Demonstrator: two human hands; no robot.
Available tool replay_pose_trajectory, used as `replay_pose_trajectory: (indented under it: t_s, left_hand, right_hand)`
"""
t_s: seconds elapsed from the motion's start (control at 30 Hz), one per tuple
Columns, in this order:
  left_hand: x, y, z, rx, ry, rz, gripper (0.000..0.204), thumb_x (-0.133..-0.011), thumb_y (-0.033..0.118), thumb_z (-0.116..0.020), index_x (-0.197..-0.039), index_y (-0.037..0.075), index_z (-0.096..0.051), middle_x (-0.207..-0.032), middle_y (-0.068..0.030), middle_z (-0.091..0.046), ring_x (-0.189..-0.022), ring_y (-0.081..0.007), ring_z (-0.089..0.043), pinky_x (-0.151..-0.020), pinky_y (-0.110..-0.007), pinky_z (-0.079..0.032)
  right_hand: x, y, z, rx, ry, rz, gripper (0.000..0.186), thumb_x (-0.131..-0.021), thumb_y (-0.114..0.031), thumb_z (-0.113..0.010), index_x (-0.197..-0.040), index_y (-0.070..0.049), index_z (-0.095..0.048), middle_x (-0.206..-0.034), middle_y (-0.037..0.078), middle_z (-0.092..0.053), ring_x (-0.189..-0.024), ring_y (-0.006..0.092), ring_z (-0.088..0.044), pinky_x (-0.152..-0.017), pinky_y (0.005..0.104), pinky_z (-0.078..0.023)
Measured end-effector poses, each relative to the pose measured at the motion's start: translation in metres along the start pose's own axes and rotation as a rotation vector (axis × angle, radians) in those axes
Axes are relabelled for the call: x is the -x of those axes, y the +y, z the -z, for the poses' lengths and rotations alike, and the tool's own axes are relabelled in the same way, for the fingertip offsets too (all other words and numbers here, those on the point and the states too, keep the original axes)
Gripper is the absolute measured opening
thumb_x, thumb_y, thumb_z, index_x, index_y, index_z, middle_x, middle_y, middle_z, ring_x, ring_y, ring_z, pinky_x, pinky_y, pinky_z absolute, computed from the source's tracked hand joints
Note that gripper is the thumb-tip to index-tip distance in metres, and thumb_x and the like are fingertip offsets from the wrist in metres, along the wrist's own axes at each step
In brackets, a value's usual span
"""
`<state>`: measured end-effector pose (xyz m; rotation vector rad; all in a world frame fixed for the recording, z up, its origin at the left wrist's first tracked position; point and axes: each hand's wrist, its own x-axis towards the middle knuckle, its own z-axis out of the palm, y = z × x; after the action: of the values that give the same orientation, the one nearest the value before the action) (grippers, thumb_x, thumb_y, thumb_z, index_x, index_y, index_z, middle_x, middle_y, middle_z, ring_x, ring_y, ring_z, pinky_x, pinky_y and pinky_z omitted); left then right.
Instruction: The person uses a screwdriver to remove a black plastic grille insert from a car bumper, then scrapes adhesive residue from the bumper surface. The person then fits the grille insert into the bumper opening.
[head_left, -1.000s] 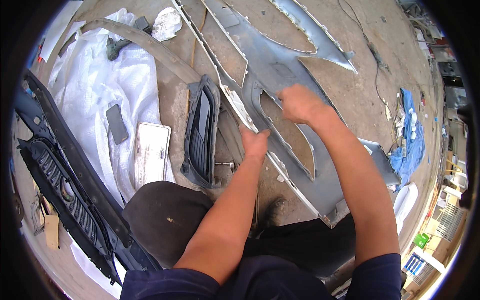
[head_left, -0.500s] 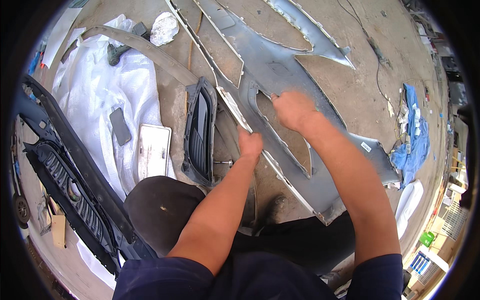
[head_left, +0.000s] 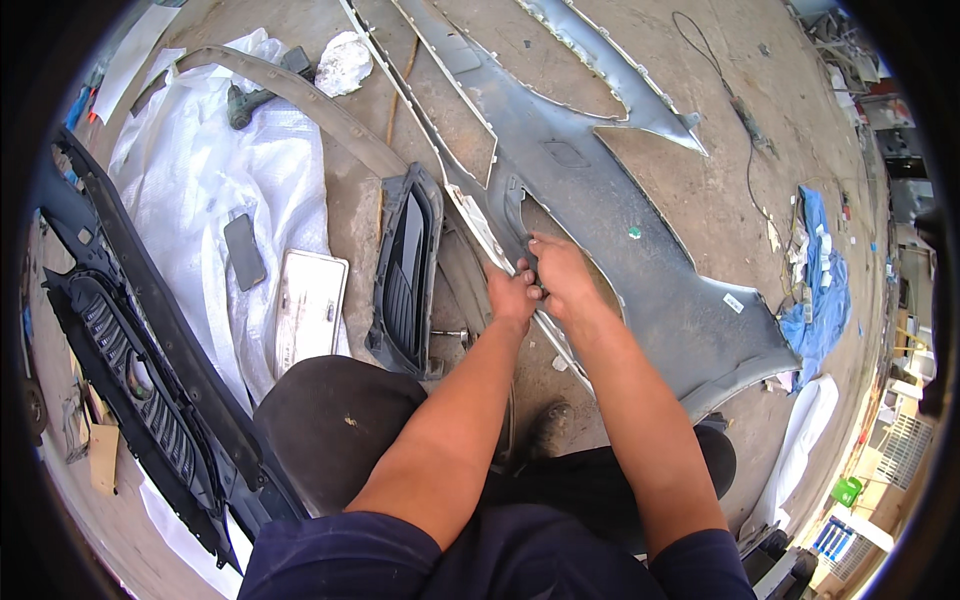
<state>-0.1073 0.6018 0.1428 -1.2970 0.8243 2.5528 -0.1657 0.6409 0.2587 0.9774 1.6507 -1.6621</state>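
Observation:
A large grey bumper cover (head_left: 580, 190) lies with its inner side up in front of me, running from the far middle to the near right. My left hand (head_left: 513, 297) is closed on its pale left edge. Close beside it, my right hand (head_left: 560, 272) is closed on the narrow strip between that edge and a long opening; the fingertips are partly hidden. A black slatted grille insert (head_left: 403, 280) lies just left of my left hand. Beside its lower end is a small metal-shafted tool (head_left: 452, 333).
Left lie a white woven sheet (head_left: 215, 165), a phone (head_left: 243, 252), a white plate (head_left: 310, 310) and a cordless drill (head_left: 243, 105). A dark bumper with grille (head_left: 150, 400) lies at far left. A blue cloth (head_left: 815, 290) and a cable (head_left: 735, 100) are on the right.
My right hand has come down and left along the bumper cover's opening, up beside my left hand. My left hand stays at the edge. The view has shifted slightly.

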Motion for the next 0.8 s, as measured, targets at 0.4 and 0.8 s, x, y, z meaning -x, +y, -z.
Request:
replay_pose_trajectory:
  t_s: [0.4,0.8]
  left_hand:
    - [-0.026,-0.007,0.020,0.442,0.010,0.182,0.027,-0.111,0.042,-0.052,-0.104,0.018,-0.062,-0.070,0.0099,-0.047,-0.050,-0.0054,-0.036,-0.047,-0.023,-0.037]
    - [-0.055,-0.028,0.024,0.538,0.013,0.146,0.043,-0.114,0.047,-0.045,-0.126,0.014,-0.069,-0.081,0.0063,-0.057,-0.067,-0.0101,-0.051,-0.064,-0.027,-0.050]
  right_hand:
    - [0.002,0.013,-0.035,-0.251,0.073,-0.020,0.033,-0.117,-0.016,-0.048,-0.150,-0.009,-0.054,-0.098,0.008,-0.060,-0.070,0.0131,-0.053,-0.051,0.0283,-0.039]
    - [0.006,0.000,-0.048,-0.519,0.060,-0.080,0.024,-0.118,-0.014,-0.046,-0.140,-0.006,-0.053,-0.097,0.010,-0.060,-0.070,0.0128,-0.053,-0.050,0.0252,-0.038]
